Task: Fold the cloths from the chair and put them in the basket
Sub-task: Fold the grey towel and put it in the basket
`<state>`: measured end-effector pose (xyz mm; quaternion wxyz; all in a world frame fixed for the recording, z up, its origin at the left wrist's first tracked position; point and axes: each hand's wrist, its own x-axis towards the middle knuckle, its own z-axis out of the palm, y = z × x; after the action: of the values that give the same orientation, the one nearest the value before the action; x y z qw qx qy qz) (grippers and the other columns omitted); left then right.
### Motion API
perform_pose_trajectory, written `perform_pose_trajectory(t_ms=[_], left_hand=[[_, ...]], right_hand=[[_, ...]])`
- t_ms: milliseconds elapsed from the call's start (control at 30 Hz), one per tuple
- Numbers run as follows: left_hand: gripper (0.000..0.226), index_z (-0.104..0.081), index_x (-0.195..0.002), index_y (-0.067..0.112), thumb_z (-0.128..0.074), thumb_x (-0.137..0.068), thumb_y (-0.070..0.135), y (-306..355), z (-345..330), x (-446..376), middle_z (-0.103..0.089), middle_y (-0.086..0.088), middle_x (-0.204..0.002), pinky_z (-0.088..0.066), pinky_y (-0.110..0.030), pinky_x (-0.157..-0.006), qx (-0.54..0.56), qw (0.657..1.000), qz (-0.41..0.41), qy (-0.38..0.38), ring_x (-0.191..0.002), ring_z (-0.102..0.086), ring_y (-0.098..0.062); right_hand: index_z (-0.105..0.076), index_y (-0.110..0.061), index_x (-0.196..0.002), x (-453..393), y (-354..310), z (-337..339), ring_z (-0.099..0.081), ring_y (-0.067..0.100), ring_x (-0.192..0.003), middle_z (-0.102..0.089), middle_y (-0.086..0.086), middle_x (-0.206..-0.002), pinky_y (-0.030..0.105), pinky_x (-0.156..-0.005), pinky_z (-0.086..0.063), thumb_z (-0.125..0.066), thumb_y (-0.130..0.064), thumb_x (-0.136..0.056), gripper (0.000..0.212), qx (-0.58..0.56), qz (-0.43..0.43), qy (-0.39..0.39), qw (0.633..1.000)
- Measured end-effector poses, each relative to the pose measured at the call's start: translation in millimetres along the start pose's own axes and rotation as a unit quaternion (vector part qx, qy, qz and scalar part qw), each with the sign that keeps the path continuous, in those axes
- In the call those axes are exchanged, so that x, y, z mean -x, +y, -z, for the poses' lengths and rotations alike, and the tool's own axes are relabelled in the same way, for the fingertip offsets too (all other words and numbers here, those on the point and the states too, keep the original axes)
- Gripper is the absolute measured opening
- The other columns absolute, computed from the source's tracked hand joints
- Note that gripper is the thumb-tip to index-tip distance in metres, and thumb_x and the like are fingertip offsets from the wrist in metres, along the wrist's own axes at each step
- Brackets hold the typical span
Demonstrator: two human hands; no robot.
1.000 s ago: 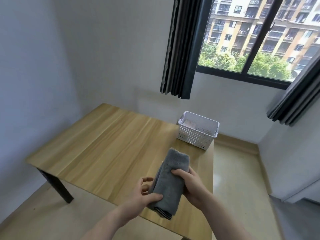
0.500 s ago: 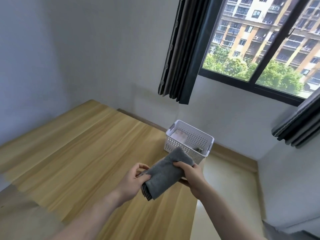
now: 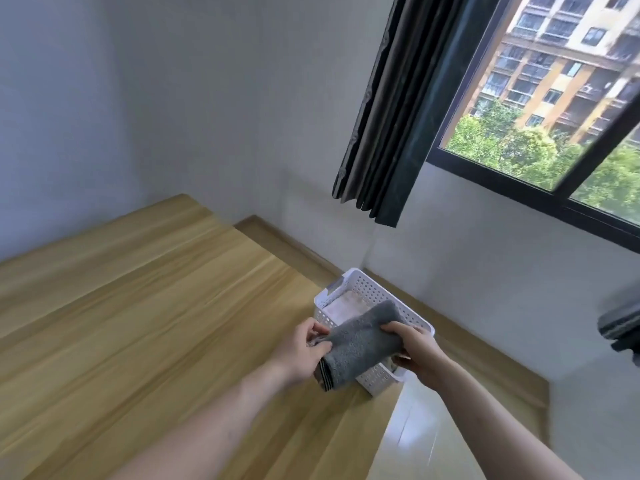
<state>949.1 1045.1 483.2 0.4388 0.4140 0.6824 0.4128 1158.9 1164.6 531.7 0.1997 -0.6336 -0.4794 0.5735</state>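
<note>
Wooden table (image 3: pixel 138 323) by a window, folded cloth held over the basket.
Grey cloth (image 3: pixel 360 344) hangs above the white basket (image 3: pixel 372 291) at the table's far right corner, left hand (image 3: pixel 304 351) pinching its near end, right hand (image 3: pixel 415 348) gripping its far side; something pale, perhaps another cloth, lies inside.

L hand (image 3: pixel 300 351) pinching, R hand (image 3: pixel 417 351) gripping (arms extended)

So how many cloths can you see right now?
2. A folded grey cloth is held by the left hand and right hand over the basket; a pale cloth lies inside it. More may be hidden underneath.
</note>
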Motion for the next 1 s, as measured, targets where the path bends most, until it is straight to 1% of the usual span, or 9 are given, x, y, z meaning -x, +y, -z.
perform_pose_trajectory(t_ms=[100,233,367,467,567,700,867,933,1000], left_hand=[[0.02,-0.065,-0.11,0.027,-0.071,-0.091,0.032,14.2,-29.5,-55.6,-0.067,-0.002,-0.114,-0.048,-0.034,-0.095,0.024,0.998,0.043,0.029,-0.103,-0.063,-0.019],[0.068,-0.052,-0.135,0.025,-0.073,-0.078,0.055,38.6,-56.7,-120.5,-0.056,0.005,-0.127,-0.045,-0.027,-0.091,0.03,0.994,0.102,0.012,-0.112,-0.057,-0.015],[0.068,-0.04,-0.143,0.023,-0.074,-0.087,0.042,42.2,-74.0,-157.8,-0.052,0.005,-0.126,-0.047,-0.024,-0.076,-0.146,0.982,0.115,-0.027,-0.102,-0.057,-0.015],[0.074,-0.033,-0.149,0.018,-0.071,-0.089,0.042,32.1,-95.4,-174.5,-0.05,-0.002,-0.14,-0.051,-0.037,-0.091,-0.255,0.957,0.12,-0.068,-0.115,-0.058,-0.023],[0.066,-0.034,-0.146,0.021,-0.066,-0.092,0.042,23.4,-120.0,-188.5,-0.052,-0.006,-0.142,-0.051,-0.042,-0.094,-0.312,0.94,0.12,-0.072,-0.12,-0.058,-0.029],[0.051,-0.036,-0.137,0.021,-0.063,-0.096,0.034,15.1,-150.5,-205.2,-0.052,-0.008,-0.135,-0.045,-0.04,-0.074,-0.322,0.936,0.117,-0.085,-0.11,-0.06,-0.032],[0.059,-0.039,-0.142,0.008,-0.066,-0.091,0.02,6.0,-178.9,-207.5,-0.06,-0.014,-0.127,-0.046,-0.036,-0.071,-0.45,0.866,0.155,-0.157,-0.112,-0.063,-0.034],[0.052,-0.048,-0.137,0.007,-0.067,-0.09,0.014,4.6,-186.2,-212.5,-0.06,-0.015,-0.129,-0.048,-0.036,-0.073,-0.475,0.843,0.169,-0.188,-0.115,-0.063,-0.034],[0.052,-0.052,-0.137,0.007,-0.069,-0.088,0.014,0.6,-194.0,-218.6,-0.06,-0.015,-0.131,-0.051,-0.037,-0.077,-0.492,0.822,0.182,-0.219,-0.116,-0.064,-0.033]], right_hand=[[-0.064,-0.01,-0.118,-68.6,-26.4,13.6,-0.066,0.024,-0.097,-0.069,0.013,-0.111,0.038,-0.072,-0.06,-0.079,-0.024,-0.086,0.038,-0.021,-0.003,-0.013,1.0],[-0.064,-0.01,-0.12,-146.5,-41.5,21.6,-0.065,0.021,-0.086,-0.069,0.01,-0.102,0.031,-0.063,-0.054,-0.078,-0.019,-0.086,0.037,-0.055,-0.021,-0.036,0.998],[-0.062,-0.011,-0.114,-199.6,-37.6,29.6,-0.07,0.027,-0.1,-0.068,0.015,-0.115,0.038,-0.073,-0.065,-0.081,-0.019,-0.082,0.037,0.011,-0.04,-0.054,0.998],[-0.063,-0.011,-0.109,-221.8,-30.0,42.9,-0.07,0.027,-0.099,-0.067,0.014,-0.113,0.039,-0.071,-0.067,-0.079,-0.024,-0.08,0.035,0.151,-0.03,-0.064,0.986],[-0.064,-0.009,-0.107,-233.5,-25.8,57.2,-0.07,0.024,-0.086,-0.068,0.01,-0.1,0.034,-0.069,-0.066,-0.071,-0.032,-0.085,0.033,0.302,-0.008,-0.075,0.95],[-0.062,-0.015,-0.101,-246.7,-23.8,67.2,-0.068,0.02,-0.081,-0.067,0.003,-0.09,0.035,-0.067,-0.06,-0.066,-0.041,-0.081,0.033,0.456,0.064,-0.038,0.887],[-0.065,-0.016,-0.091,-249.2,-6.1,59.7,-0.063,0.015,-0.067,-0.063,-0.001,-0.078,0.027,-0.05,-0.05,-0.056,-0.036,-0.084,0.023,0.628,0.116,-0.072,0.766],[-0.066,-0.016,-0.096,-252.8,5.7,55.5,-0.062,0.017,-0.072,-0.06,-0.002,-0.081,0.023,-0.048,-0.042,-0.053,-0.029,-0.086,0.021,0.659,0.107,-0.095,0.739],[-0.069,-0.015,-0.108,-257.1,17.7,52.7,-0.065,0.021,-0.085,-0.066,0.001,-0.097,0.025,-0.056,-0.044,-0.055,-0.026,-0.089,0.026,0.67,0.09,-0.104,0.73]])
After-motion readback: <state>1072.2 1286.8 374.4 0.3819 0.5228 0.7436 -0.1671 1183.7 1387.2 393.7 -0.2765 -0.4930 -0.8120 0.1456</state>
